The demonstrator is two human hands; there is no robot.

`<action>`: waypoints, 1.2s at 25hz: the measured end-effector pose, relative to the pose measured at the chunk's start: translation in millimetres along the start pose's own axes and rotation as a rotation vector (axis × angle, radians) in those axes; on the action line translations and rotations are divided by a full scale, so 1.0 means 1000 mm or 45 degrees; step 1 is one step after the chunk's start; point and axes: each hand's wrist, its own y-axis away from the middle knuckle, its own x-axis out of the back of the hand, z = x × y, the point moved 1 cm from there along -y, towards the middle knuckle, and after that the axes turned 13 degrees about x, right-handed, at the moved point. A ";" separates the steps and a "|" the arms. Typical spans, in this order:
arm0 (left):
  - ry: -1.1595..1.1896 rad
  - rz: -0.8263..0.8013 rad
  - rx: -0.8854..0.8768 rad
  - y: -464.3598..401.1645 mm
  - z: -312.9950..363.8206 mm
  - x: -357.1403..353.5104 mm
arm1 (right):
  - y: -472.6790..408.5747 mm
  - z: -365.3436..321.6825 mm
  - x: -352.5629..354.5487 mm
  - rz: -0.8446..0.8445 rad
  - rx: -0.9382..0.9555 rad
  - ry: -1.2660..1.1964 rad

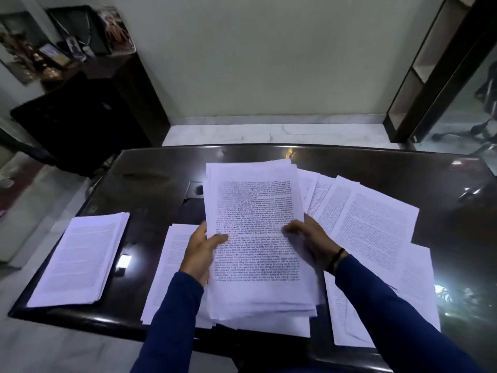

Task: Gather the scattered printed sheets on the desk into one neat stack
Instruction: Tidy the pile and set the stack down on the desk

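Over the glossy dark desk (pixel 161 168), the left hand (pixel 200 249) grips a thick, ragged bundle of printed sheets (pixel 258 238) by its edge; the right hand (pixel 309 238), blurred, rests curled on top. Loose sheets (pixel 373 224) fan rightward; 1 squared stack (pixel 80 257) lies left.

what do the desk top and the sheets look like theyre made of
Dark brown glossy desk top: probably polished or lacquered wood or laminate; it mirrors lights as sharp glare spots. White printed paper sheets: thin matte office paper, lying flat with fanned edges, no shine. Black band on the right wrist: material unclear.
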 end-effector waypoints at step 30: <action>0.157 0.606 -0.449 -0.004 0.014 -0.018 | -0.012 -0.009 -0.070 0.735 0.334 0.312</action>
